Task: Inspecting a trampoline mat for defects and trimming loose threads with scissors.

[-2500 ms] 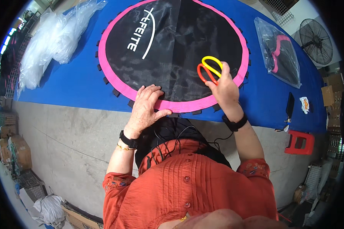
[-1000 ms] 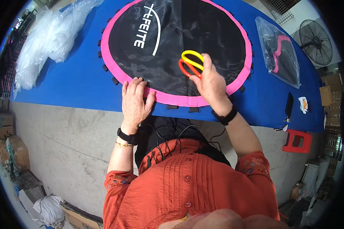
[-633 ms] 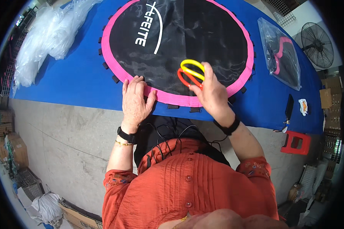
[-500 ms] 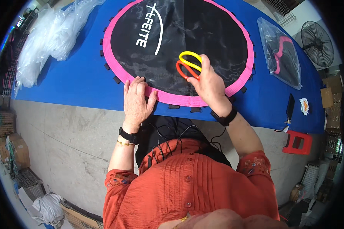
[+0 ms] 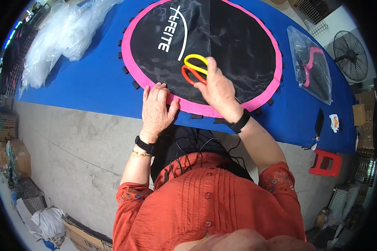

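Observation:
A round black mesh mat (image 5: 234,46) with a pink edge band (image 5: 134,62) and black tabs round its rim lies flat on the blue-covered table. My left hand (image 5: 158,111) rests on the near left part of the band, fingers stretched over it and thumb apart. Over the mesh, my right hand (image 5: 220,90) grips a pair of scissors (image 5: 195,59). Their yellow and red loops stick out past my fingers to the left. The blades are mostly hidden by my hand; a thin metallic bit shows beside my wrist.
Crumpled clear plastic (image 5: 65,37) covers the table's left side. A clear bag (image 5: 312,62) with a pink-and-black piece lies to the right, near a dark flat tool (image 5: 318,121) and a small white wrapper (image 5: 334,123). Beyond are a red stool (image 5: 325,163) and a fan (image 5: 350,56).
My right hand has moved left over the mat with the scissors. My left hand stays at about the same spot on the band. The whole view has shifted slightly.

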Tool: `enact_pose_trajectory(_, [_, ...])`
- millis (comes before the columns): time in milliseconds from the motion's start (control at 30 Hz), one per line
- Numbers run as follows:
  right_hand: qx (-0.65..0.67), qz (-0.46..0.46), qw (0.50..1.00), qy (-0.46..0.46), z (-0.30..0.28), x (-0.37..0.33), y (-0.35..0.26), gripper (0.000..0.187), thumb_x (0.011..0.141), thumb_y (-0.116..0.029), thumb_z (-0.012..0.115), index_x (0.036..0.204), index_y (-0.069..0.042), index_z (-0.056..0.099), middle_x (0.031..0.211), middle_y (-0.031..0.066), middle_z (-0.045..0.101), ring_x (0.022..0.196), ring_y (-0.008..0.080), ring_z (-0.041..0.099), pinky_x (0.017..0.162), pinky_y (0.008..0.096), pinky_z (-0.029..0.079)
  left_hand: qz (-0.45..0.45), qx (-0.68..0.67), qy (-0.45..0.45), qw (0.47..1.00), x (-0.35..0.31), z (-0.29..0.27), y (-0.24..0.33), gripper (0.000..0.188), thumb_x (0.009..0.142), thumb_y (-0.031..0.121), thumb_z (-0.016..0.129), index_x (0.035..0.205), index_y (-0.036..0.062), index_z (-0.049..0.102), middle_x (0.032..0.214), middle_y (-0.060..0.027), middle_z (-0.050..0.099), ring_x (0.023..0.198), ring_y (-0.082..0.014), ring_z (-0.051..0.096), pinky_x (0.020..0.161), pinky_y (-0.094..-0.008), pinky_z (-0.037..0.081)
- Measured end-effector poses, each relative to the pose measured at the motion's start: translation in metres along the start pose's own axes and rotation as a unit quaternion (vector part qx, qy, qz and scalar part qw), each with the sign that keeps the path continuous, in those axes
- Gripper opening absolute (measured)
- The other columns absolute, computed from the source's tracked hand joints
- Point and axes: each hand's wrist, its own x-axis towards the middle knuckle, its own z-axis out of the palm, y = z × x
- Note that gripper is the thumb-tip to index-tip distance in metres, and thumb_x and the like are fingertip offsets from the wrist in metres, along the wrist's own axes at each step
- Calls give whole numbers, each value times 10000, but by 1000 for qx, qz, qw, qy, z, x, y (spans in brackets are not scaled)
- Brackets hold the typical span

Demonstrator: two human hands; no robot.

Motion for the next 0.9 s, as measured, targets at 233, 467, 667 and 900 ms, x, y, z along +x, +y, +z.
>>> enact_pose_trajectory(233, [35,-4,995,-92,4,-17,-38,949,854,-268,902,1561,-65,303,1132,261,694,930,458,754,758,507,628,-10,3,-6,1000,-1,1,2,400,932,302,779,1185,24,639,1347,-184,681,1372,-382,597,1236,-593,348])
enact_pose_trajectory(467, [36,-1,999,-34,11,9,-20,867,874,-240,886,1507,-46,327,1105,251,691,923,446,754,753,488,632,-4,3,0,1000,-1,-1,2,399,936,299,771,1197,29,638,1322,-186,679,1357,-384,601,1232,-595,350])
enact_pose_trajectory(667, [66,-8,995,-80,21,2,-41,936,862,-266,893,1541,-36,291,1083,257,696,896,442,758,734,503,631,-9,4,-2,1000,-1,-1,1,397,931,308,774,1186,32,648,1292,-178,674,1336,-372,605,1228,-596,357])
enact_pose_trajectory(900, [45,17,996,-70,13,12,-19,913,849,-269,902,1519,-58,318,1073,256,707,910,454,754,737,514,625,-12,9,-13,1000,1,0,-1,418,933,320,774,1233,45,677,1277,-160,665,1333,-351,601,1230,-588,358])
